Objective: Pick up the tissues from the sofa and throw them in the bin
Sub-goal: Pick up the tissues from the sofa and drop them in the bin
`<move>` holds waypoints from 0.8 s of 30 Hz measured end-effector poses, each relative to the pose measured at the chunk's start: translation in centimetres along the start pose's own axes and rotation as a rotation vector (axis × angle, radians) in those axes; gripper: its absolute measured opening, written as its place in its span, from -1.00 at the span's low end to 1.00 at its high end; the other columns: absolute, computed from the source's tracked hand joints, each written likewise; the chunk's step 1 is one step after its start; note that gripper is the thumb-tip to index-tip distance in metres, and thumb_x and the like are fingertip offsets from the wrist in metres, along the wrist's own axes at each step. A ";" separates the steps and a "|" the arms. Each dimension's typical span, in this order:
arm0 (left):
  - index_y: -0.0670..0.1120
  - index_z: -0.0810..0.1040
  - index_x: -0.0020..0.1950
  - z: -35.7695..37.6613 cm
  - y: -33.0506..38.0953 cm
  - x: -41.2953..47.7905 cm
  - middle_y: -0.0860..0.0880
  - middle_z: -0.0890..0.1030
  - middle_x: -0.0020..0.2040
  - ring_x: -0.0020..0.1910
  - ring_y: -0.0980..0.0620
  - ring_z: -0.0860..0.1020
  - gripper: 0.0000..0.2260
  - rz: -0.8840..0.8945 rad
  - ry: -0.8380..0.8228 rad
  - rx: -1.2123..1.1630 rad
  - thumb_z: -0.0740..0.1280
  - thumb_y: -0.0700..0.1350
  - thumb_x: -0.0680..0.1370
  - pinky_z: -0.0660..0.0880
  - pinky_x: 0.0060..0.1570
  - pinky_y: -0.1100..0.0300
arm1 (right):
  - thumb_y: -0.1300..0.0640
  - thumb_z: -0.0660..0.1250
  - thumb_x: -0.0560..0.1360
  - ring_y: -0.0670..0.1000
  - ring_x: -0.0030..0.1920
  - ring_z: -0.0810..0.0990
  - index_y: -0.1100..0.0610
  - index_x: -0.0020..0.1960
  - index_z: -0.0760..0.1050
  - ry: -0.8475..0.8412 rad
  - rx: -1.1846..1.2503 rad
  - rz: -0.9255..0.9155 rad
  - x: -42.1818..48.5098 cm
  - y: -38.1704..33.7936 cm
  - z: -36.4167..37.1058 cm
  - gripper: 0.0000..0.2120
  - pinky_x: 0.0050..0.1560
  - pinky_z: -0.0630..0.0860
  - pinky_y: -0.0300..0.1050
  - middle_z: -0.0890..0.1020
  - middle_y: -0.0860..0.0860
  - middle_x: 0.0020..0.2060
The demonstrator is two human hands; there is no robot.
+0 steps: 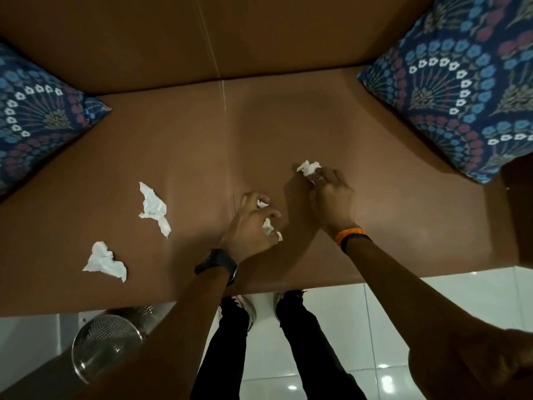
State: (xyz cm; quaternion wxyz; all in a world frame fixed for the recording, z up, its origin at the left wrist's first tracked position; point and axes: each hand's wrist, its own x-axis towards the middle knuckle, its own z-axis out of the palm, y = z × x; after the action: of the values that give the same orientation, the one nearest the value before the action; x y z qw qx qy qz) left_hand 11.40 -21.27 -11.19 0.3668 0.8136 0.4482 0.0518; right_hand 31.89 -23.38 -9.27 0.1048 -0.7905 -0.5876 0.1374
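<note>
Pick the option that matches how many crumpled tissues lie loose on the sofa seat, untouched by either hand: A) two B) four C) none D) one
A: two loose tissues lie on the sofa seat to the person's left, the upper tissue and the lower tissue, while the left hand and right hand each already grip tissue.

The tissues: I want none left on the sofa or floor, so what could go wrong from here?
Two loose tissues, one and another, lie apart from both hands and could be missed. The left hand holds a wad with bits poking out that may drop. The bin sits below the sofa edge, so a toss could miss.
</note>
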 end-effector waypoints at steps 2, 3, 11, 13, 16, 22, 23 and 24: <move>-0.05 0.63 0.03 0.5 0.0 -1.6 -0.12 0.46 0.18 0.23 -0.12 0.41 -0.71 0.027 -0.064 0.052 0.44 -0.20 0.32 0.44 0.17 0.13 | 0.44 0.43 0.36 0.24 0.05 0.68 0.28 0.06 0.69 0.006 -0.025 -0.048 -0.8 -0.4 0.8 -0.71 -0.33 0.66 0.05 0.73 0.17 0.03; -0.08 0.62 0.04 0.7 0.0 -2.2 -0.14 0.46 0.17 0.21 -0.14 0.43 -0.71 0.021 -0.070 0.060 0.42 -0.25 0.33 0.49 0.14 0.07 | 0.46 0.46 0.33 0.24 0.00 0.70 0.29 0.01 0.69 0.019 -0.035 -0.070 -1.1 -0.7 1.0 -0.73 -0.38 0.66 0.03 0.74 0.18 -0.02; -0.19 0.60 -0.07 1.2 -1.7 -7.7 -0.07 0.50 0.10 0.01 -0.01 0.53 -0.87 -0.206 0.140 -0.182 0.36 -0.36 0.44 0.45 -0.01 0.27 | 0.45 0.46 0.30 0.21 -0.09 0.70 0.25 -0.11 0.72 0.017 0.103 -0.115 -6.7 -8.3 2.9 -0.79 -0.34 0.65 -0.04 0.74 0.13 -0.10; -0.19 0.61 -0.11 0.4 -3.1 -10.7 -0.06 0.51 0.08 0.00 0.04 0.52 -0.87 -0.323 0.242 -0.241 0.36 -0.38 0.43 0.36 -0.03 0.42 | 0.44 0.49 0.30 0.20 -0.10 0.70 0.24 -0.15 0.71 0.008 0.126 -0.135 -9.2 -11.7 3.7 -0.82 -0.37 0.65 -0.03 0.73 0.11 -0.11; -0.20 0.61 -0.10 -1.5 -6.9 -17.3 -0.06 0.54 0.08 0.02 0.02 0.54 -0.85 -0.424 0.349 -0.252 0.36 -0.40 0.42 0.40 -0.02 0.40 | 0.44 0.50 0.31 0.18 -0.14 0.71 0.26 -0.18 0.71 -0.064 0.158 -0.218 -14.0 -18.5 6.2 -0.86 -0.32 0.66 -0.05 0.74 0.13 -0.07; -0.22 0.65 -0.07 -4.4 -17.3 -32.6 -0.18 0.58 0.06 0.07 -0.14 0.55 -0.82 -0.675 0.496 -0.170 0.39 -0.39 0.37 0.35 0.11 0.31 | 0.47 0.51 0.27 0.18 -0.17 0.73 0.28 -0.17 0.71 -0.250 0.244 -0.383 -24.0 -32.1 14.8 -0.82 -0.26 0.67 -0.10 0.75 0.16 -0.11; -0.22 0.64 -0.03 -4.5 -18.9 -34.6 -0.21 0.58 0.09 0.12 -0.17 0.53 -0.83 -0.720 0.483 -0.169 0.40 -0.37 0.41 0.37 0.17 0.22 | 0.47 0.48 0.29 0.19 -0.09 0.73 0.29 -0.11 0.72 -0.315 0.249 -0.397 -25.3 -33.6 16.2 -0.79 -0.23 0.70 -0.05 0.74 0.16 -0.04; -0.22 0.64 0.02 -4.3 -20.9 -36.9 -0.23 0.57 0.13 0.17 -0.19 0.51 -0.83 -0.760 0.456 -0.172 0.41 -0.32 0.44 0.39 0.23 0.12 | 0.45 0.47 0.31 0.20 -0.02 0.72 0.28 -0.05 0.72 -0.375 0.234 -0.425 -26.8 -35.3 18.0 -0.76 -0.19 0.71 0.00 0.73 0.17 0.02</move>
State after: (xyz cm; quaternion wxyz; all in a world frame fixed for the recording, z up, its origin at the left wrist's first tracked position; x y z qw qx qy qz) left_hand -26.67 -40.34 -12.51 0.3182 0.5254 0.7786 0.1282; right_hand -13.31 -38.80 -12.16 0.1112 -0.5931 -0.7291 0.3229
